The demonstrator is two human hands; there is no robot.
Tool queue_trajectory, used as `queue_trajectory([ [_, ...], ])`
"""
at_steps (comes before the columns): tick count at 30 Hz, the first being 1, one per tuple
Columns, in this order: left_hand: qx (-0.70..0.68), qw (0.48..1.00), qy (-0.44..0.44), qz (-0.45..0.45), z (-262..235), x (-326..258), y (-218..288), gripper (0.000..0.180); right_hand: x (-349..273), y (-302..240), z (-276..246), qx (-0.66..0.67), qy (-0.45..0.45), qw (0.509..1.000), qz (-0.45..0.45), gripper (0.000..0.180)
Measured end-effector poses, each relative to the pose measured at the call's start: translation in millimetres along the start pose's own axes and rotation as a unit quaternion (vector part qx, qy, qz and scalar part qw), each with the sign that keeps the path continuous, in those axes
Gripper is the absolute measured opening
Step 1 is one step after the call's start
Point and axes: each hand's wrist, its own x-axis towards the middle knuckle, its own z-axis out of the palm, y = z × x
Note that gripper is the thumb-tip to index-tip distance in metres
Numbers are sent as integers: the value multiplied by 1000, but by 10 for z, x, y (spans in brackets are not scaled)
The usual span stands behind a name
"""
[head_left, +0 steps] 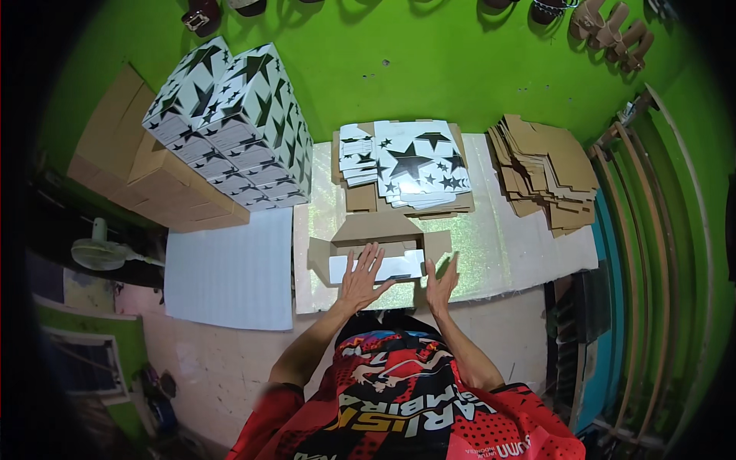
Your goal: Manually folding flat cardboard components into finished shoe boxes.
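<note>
A cardboard box (376, 228) stands unfolded at the table's front edge, brown inside, its far panel and side flaps spread outward. Its near wall shows white. My left hand (363, 277) lies over that white wall, fingers stretched toward the box's inside and thumb out to the right. At the box's right front corner is my right hand (441, 284), fingers extended and apart, beside the right flap. Neither hand is wrapped round anything. Just behind the box lies a pile of flat white cardboard sheets with black stars (414, 165).
Flat brown cardboard blanks (540, 172) are stacked at the table's right. White boxes with black stars (245, 123) stand piled at the left, beside brown cartons (184, 192). A white sheet (230, 268) covers the left surface. A fan (103, 251) stands far left. Sandals (609, 34) hang on the green wall.
</note>
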Motion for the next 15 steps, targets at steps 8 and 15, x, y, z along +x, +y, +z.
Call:
queue_trajectory([
  [8, -6, 1000, -14, -4, 39, -9, -50, 96, -41, -251, -41, -222, -145, 919, -293, 88],
  [15, -7, 1000, -5, 16, 59, -23, -93, 97, 130, -312, -14, -301, -205, 849, -383, 91],
])
